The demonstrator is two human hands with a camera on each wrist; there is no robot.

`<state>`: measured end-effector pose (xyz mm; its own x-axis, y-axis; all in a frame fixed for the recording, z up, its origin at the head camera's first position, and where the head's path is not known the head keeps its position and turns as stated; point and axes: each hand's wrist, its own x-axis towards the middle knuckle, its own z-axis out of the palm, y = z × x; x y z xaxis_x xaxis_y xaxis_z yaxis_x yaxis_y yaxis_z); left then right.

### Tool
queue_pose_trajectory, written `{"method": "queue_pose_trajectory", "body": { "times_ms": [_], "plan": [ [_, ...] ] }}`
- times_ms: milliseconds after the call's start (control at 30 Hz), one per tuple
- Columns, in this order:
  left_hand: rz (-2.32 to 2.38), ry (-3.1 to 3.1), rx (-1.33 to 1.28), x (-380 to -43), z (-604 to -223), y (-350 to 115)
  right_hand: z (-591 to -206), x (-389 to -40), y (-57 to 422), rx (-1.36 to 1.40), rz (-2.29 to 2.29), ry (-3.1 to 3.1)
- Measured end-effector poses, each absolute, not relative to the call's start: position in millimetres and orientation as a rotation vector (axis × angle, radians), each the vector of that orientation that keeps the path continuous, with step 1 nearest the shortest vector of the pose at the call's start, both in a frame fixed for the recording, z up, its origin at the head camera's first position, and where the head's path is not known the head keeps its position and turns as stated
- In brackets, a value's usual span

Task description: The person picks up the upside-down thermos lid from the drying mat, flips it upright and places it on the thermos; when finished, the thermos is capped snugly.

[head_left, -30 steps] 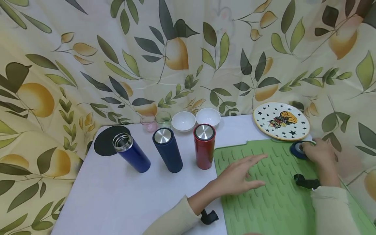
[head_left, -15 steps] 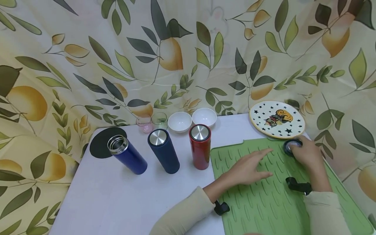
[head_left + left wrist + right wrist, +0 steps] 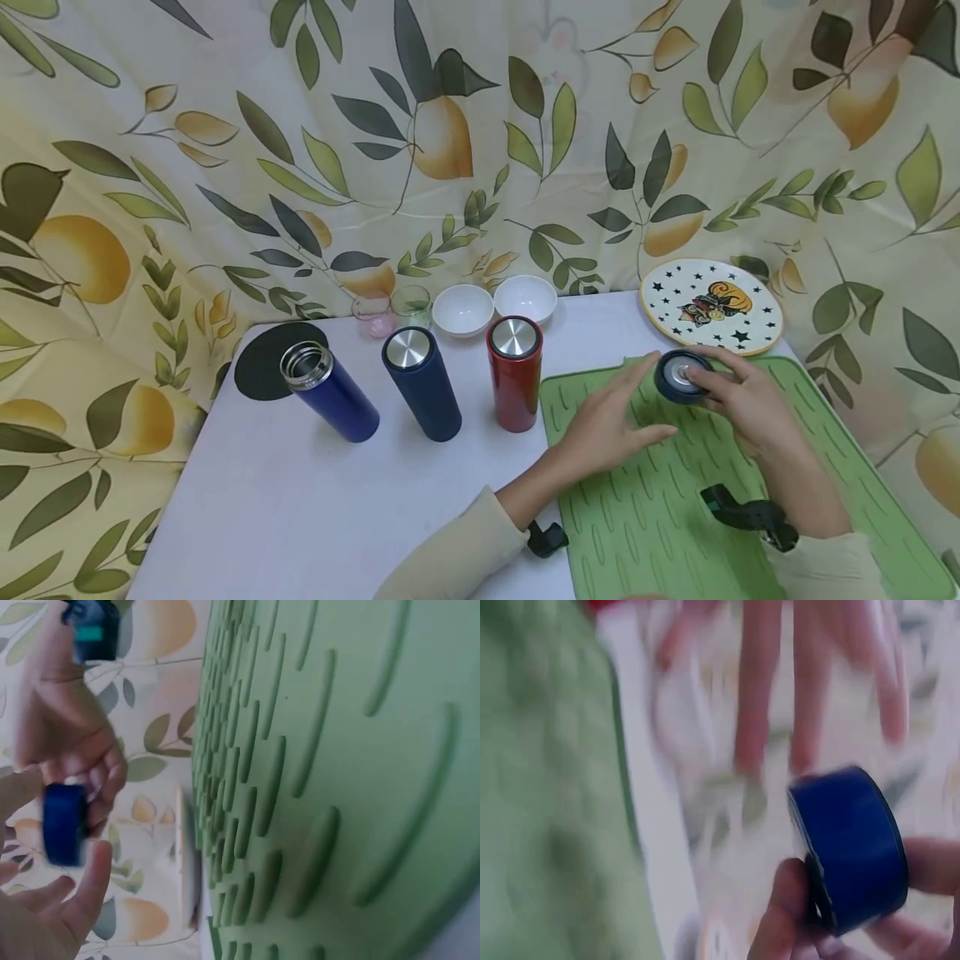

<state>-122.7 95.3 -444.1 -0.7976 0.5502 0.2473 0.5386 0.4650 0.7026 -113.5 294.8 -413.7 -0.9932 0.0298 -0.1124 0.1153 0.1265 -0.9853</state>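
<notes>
My right hand [image 3: 753, 408] pinches a dark blue flask lid [image 3: 678, 377] above the green mat, its underside with a pale round centre facing the head camera. In the right wrist view the lid's blue side wall [image 3: 855, 847] shows between thumb and fingers. Spread fingers of my left hand [image 3: 607, 421] reach close to the lid from the left; whether a fingertip touches it, I cannot tell. At the left stands a blue flask [image 3: 333, 396] without a lid, its steel mouth uncovered. A navy flask [image 3: 423, 387] and a red flask [image 3: 515, 379] have steel-topped lids on.
The ridged green mat [image 3: 637, 525] covers the table's right side. Behind it lies a star-patterned plate [image 3: 675, 292]. Two white bowls [image 3: 462, 310], a pink glass [image 3: 375, 317] and a green glass [image 3: 410, 307] line the back. A black round mat [image 3: 258, 367] is at far left.
My right hand has lifted the lid from the mat's back right corner and brought it left, toward my left hand. The left hand has shifted slightly and stays spread. The flasks have not moved.
</notes>
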Motion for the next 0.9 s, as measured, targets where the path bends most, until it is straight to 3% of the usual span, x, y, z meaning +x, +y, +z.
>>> {"method": "queue_pose_trajectory", "body": {
  "times_ms": [300, 900],
  "plan": [
    [1.584, 2.672, 0.958, -112.7, -443.3, 66.7, -398.3, -92.9, 239.3, -0.018, -2.076, 2.147],
    [1.926, 2.525, 1.153, -111.7, -442.7, 35.4, -386.2, -91.4, 221.7, -0.165, -1.913, 2.133]
  ]
}}
